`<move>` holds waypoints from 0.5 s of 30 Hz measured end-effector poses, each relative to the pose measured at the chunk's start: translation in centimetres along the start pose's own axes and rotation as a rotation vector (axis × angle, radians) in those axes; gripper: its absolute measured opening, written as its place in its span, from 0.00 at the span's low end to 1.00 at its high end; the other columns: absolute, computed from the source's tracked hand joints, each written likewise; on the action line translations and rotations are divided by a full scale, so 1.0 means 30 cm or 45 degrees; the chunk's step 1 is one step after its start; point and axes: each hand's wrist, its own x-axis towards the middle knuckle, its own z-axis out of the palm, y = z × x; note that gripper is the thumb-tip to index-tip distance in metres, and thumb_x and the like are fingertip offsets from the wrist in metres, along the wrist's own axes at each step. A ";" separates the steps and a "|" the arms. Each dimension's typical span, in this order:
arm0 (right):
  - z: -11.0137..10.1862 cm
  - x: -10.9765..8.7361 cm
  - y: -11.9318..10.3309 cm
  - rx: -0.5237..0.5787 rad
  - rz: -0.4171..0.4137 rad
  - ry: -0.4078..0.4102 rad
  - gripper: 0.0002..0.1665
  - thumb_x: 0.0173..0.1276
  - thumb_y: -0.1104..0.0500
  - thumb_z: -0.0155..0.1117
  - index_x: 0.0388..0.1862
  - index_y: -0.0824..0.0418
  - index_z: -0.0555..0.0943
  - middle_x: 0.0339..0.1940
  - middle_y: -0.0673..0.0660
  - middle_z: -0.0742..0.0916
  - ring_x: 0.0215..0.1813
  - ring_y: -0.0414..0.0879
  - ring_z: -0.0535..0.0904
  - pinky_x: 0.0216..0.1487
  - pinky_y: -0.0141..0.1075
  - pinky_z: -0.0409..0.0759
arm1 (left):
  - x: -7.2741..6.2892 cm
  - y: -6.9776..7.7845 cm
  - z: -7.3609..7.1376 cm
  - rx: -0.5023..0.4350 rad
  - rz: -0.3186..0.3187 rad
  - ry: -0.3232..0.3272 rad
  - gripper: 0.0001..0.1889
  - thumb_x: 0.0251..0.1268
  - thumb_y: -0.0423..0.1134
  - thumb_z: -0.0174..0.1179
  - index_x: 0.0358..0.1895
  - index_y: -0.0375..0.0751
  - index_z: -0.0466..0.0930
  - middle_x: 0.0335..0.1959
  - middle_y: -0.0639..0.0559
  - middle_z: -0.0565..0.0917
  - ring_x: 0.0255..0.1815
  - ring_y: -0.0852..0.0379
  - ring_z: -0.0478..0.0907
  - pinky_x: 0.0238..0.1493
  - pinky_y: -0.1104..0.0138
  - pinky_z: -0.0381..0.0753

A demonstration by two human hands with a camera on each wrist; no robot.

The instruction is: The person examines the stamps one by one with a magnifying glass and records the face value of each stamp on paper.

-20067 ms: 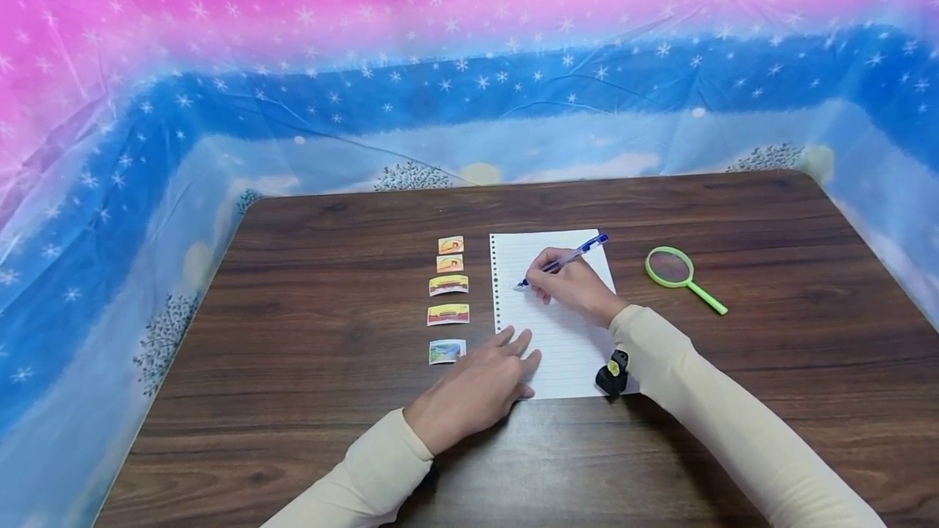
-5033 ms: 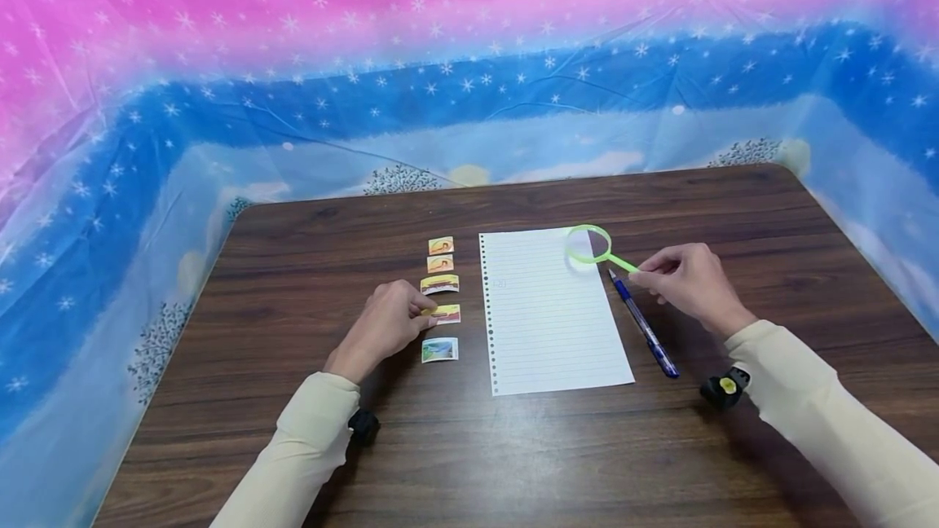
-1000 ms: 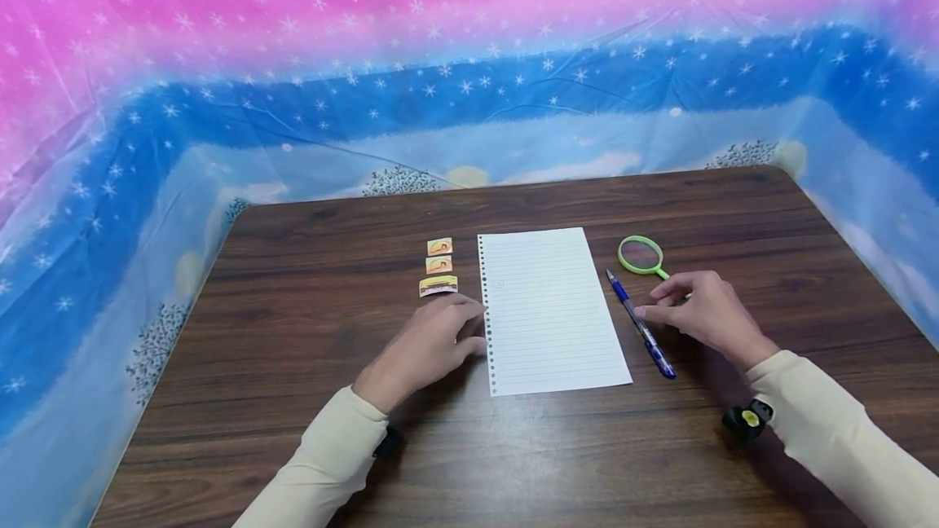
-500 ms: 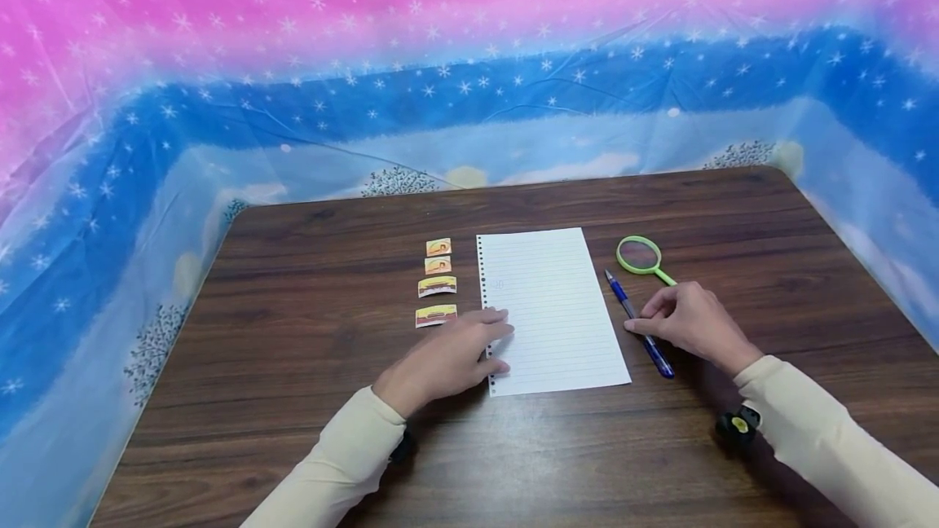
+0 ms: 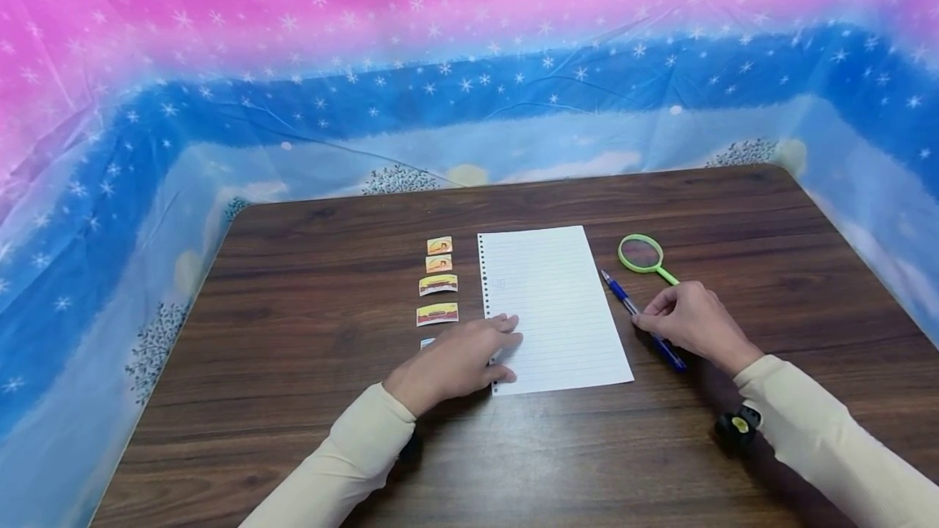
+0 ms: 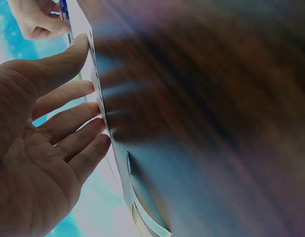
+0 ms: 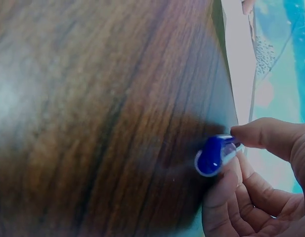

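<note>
My left hand lies with fingers spread on the lower left edge of a lined, hole-punched sheet of paper. Faint small writing shows near the sheet's left side. Right of the paper, my right hand pinches a blue pen by its barrel, thumb against fingers; the right wrist view shows the pen's blue end between them. Beyond that hand is a green magnifying glass on the table. Left of the sheet, several small picture stamps form a column, the nearest one mostly hidden by my left hand.
Everything lies on a dark wood-grain table. Its far edge meets a pink and blue snowflake cloth hung around the back and sides.
My right hand left the magnifying glass on the table and took hold of the pen, which has turned slightly. My left hand moved from the stamps right onto the paper.
</note>
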 end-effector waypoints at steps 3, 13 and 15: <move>-0.003 0.003 0.004 0.015 -0.008 0.018 0.12 0.62 0.52 0.74 0.26 0.60 0.87 0.20 0.49 0.84 0.23 0.44 0.76 0.26 0.38 0.74 | 0.000 0.001 -0.003 0.002 0.003 0.001 0.27 0.68 0.47 0.67 0.66 0.38 0.79 0.73 0.41 0.70 0.76 0.48 0.64 0.72 0.57 0.67; -0.027 0.002 -0.003 0.111 0.001 0.036 0.12 0.66 0.55 0.70 0.32 0.64 0.86 0.26 0.53 0.85 0.29 0.46 0.78 0.32 0.38 0.76 | 0.002 0.005 -0.005 0.049 0.003 -0.008 0.25 0.68 0.48 0.67 0.63 0.41 0.80 0.73 0.42 0.70 0.75 0.49 0.65 0.71 0.57 0.68; -0.032 0.002 -0.005 0.163 0.008 0.022 0.12 0.67 0.56 0.69 0.35 0.66 0.85 0.26 0.54 0.86 0.29 0.47 0.79 0.31 0.38 0.77 | 0.002 0.005 -0.005 0.049 0.000 -0.012 0.25 0.68 0.48 0.67 0.63 0.41 0.80 0.73 0.42 0.70 0.76 0.49 0.65 0.71 0.58 0.68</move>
